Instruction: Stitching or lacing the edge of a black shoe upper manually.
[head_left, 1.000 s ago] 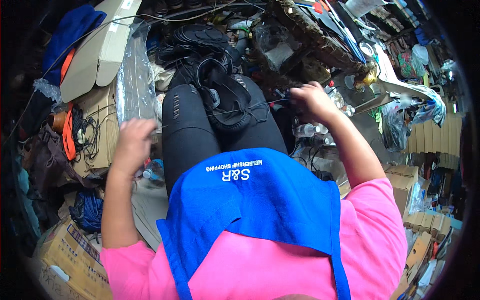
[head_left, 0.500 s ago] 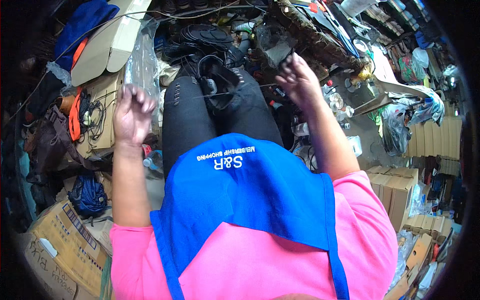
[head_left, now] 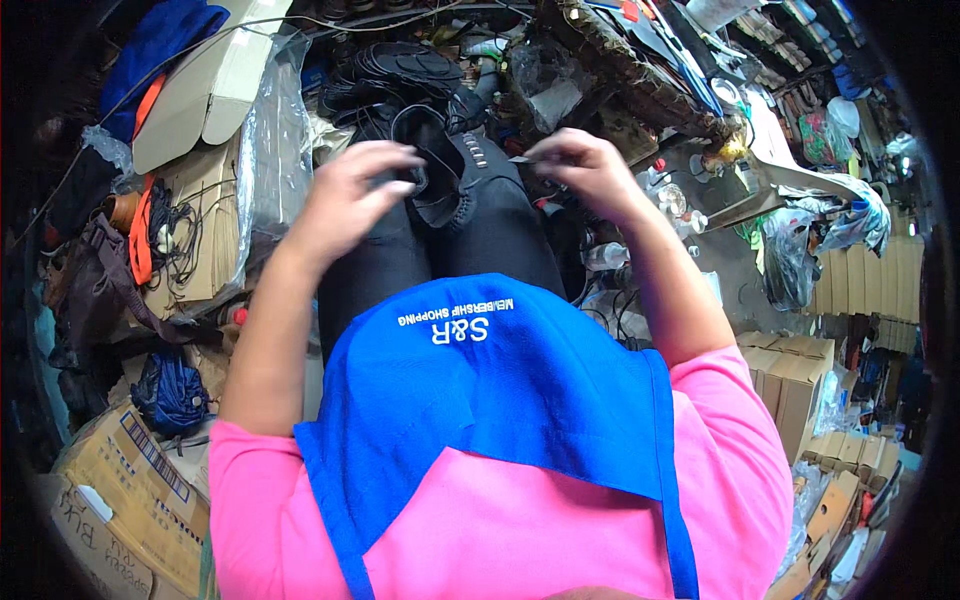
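Observation:
A black shoe [head_left: 440, 205] rests between my knees, its opening facing up. At its left side is my left hand [head_left: 350, 195], with thumb and fingers curved and apart; I make out nothing held between them. My right hand [head_left: 585, 170] is to the right of the shoe, above my right knee, fingers pinched together. A small pale glint shows at its fingertips, but what they hold is too small to tell. My black trousers [head_left: 490, 225] and a blue apron [head_left: 420, 390] lie below the hands.
Black soles [head_left: 400, 70] and cords are heaped just beyond the shoe. Flattened cardboard [head_left: 205, 100] and clear plastic [head_left: 275, 160] lie to the left, with an orange strap [head_left: 140, 235]. Bottles [head_left: 605, 256] stand at the right, before a cluttered bench [head_left: 640, 60] and stacked cardboard [head_left: 790, 380].
Both hands have come inward from wide apart toward the shoe. The thin thread stretched from the shoe to my right hand no longer shows. My left hand has moved up and right.

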Demonstrator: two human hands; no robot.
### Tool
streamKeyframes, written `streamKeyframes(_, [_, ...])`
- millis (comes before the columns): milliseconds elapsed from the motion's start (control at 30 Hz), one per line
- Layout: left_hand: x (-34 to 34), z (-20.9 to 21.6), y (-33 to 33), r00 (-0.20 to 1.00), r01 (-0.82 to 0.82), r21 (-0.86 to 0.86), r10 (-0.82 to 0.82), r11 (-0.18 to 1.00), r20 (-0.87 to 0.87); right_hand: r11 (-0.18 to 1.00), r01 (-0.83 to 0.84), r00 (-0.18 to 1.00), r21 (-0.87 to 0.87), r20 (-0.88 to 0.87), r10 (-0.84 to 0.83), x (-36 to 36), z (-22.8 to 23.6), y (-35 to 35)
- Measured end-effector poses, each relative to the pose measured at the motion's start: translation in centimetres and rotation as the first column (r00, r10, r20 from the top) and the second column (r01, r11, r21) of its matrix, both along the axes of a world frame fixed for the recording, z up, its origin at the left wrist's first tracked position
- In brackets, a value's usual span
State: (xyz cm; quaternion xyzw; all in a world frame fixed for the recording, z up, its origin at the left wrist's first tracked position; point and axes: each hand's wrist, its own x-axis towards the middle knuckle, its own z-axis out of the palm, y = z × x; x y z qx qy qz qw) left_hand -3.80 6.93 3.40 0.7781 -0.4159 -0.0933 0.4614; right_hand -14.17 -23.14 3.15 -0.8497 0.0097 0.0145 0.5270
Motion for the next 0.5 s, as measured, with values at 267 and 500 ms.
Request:
streamKeyframes(267, [2.0,-1.3,-5.4,0.964,0.261,0.198,-0.243,0.945,-0.111,0.932,-0.269,0.952,-0.242,0.081,0.296,3.7,-0.3,2.0])
streamKeyframes(500, [2.3,-2.9,-5.9,0.876,0.312,0.056,-0.264,0.949,-0.403,0.902,-0.351,0.929,-0.25,0.029,0.369,3.6,-1.0,1.9])
